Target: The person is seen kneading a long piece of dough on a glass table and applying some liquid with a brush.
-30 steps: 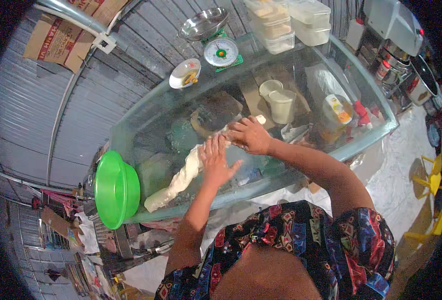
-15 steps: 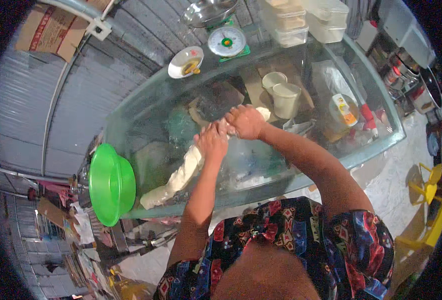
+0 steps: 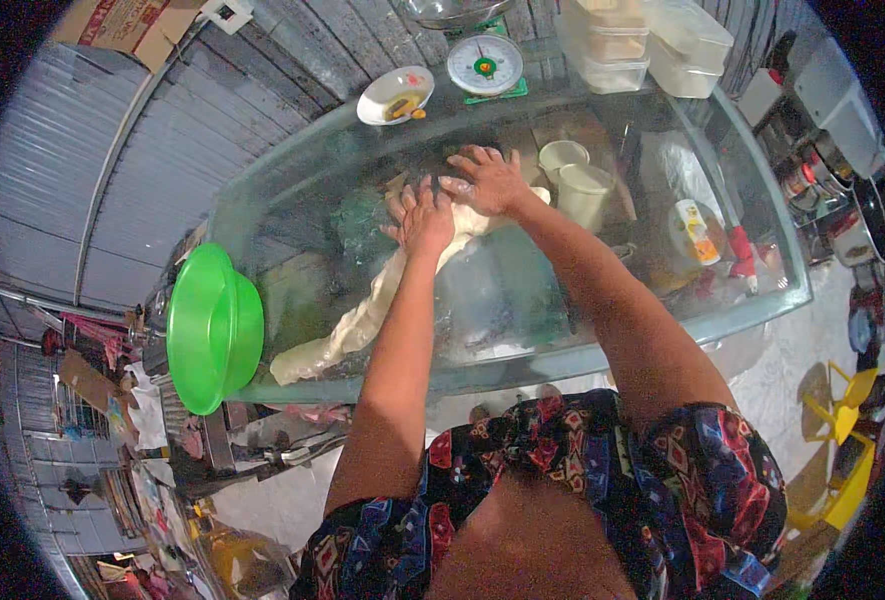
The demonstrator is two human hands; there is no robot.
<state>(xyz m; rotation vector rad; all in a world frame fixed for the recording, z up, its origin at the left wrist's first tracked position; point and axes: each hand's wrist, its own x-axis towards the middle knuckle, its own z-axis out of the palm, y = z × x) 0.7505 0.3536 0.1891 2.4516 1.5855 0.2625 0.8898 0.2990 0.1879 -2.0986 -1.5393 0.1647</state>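
Note:
A long roll of pale dough (image 3: 367, 310) lies slantwise across a glass tabletop (image 3: 502, 310), from near its front left edge up toward the middle. My left hand (image 3: 424, 218) presses on the dough with its fingers spread forward. Beside it my right hand (image 3: 490, 182) leans on the upper stretch of the roll, palm down and fingers apart. Under the palms the dough is partly hidden; its far end shows just beyond my right wrist.
At the left edge stands a green plastic basin (image 3: 212, 330). A white bowl (image 3: 394, 97) with a utensil and a dial scale (image 3: 484, 66) are at the back, near stacked plastic containers (image 3: 612, 50). Cream-coloured tubs (image 3: 584, 195) show right of my hands. Yellow stools (image 3: 842, 405) stand at right.
Both hands have pushed forward, away from me, and their fingers have gone from curled around the dough to stretched out. The middle of the roll has shifted forward and looks flatter.

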